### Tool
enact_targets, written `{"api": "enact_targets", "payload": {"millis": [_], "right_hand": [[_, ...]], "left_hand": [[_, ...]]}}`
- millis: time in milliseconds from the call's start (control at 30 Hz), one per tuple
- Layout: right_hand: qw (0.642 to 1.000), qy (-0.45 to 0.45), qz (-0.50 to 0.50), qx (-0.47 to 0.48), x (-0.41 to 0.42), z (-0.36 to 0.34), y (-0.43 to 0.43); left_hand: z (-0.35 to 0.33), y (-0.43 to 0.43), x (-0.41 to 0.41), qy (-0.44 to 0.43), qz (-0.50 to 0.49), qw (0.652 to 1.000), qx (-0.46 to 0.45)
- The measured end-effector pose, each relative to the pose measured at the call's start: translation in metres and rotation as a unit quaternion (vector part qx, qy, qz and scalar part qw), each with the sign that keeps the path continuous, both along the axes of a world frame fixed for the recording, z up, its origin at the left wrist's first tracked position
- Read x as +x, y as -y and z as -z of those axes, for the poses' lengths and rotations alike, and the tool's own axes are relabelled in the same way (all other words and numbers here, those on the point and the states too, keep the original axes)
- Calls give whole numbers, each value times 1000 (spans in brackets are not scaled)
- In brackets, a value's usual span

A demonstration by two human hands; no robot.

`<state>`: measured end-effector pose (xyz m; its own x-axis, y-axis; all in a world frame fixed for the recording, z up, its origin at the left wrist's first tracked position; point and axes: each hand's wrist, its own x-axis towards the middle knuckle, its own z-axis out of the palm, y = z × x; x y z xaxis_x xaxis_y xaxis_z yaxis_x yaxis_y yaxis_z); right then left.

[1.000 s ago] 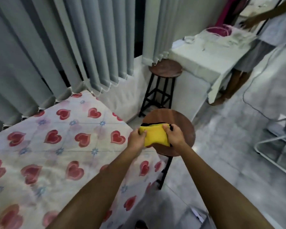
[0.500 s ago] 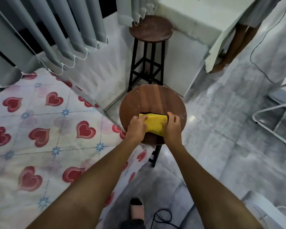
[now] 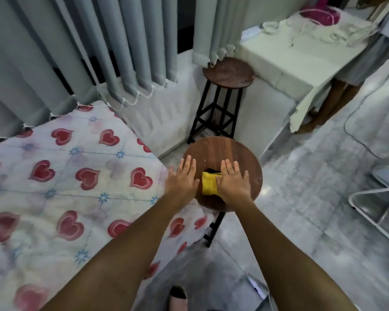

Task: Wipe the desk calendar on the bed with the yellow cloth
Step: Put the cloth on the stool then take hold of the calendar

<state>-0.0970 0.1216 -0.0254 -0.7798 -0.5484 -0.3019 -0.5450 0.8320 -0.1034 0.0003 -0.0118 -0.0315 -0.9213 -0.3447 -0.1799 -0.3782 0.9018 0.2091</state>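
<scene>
The folded yellow cloth (image 3: 208,183) lies on the round wooden stool (image 3: 220,151) beside the bed, with something black under its far edge. My left hand (image 3: 184,178) is flat and open just left of the cloth, fingers spread. My right hand (image 3: 233,180) is also flat and open, covering the cloth's right edge. Neither hand grips the cloth. The bed (image 3: 61,187) with its heart-patterned cover fills the left side. No desk calendar shows anywhere in view.
A second wooden stool (image 3: 228,72) stands behind the first, near grey vertical blinds (image 3: 99,46). A white-covered table (image 3: 301,55) with cables is at the upper right, with a person's legs (image 3: 328,102) beside it. A metal frame (image 3: 377,209) stands right.
Both hands have let go of the yellow cloth and opened flat over the stool. The cloth now rests on the stool top. The camera tilted up a little.
</scene>
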Motion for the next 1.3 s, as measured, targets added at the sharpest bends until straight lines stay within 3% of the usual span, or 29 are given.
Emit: {"api": "enact_targets", "payload": {"millis": [267,567,700,900,1133,1300], "right_hand": [[979,-38,-196,-46,117,-60,165],[920,3,-381,-89,342,-72,295],[911,23,-403,-89,409,-61,320],[928,87,-348,-100,481,-35,333],[959,195,-160,-130,510,-27,343],[941,309,-43,-131,504,-37,350]], "left_hand": [[-65,125,183,-18,-223,972,-71],[-65,194,465,42,-471,878,-68],[-49,204,546,43,-540,840,-43],[-35,212,596,1,-621,782,47],[-32,232,610,-81,-673,722,142],[-31,247,614,-72,-692,700,162]]}}
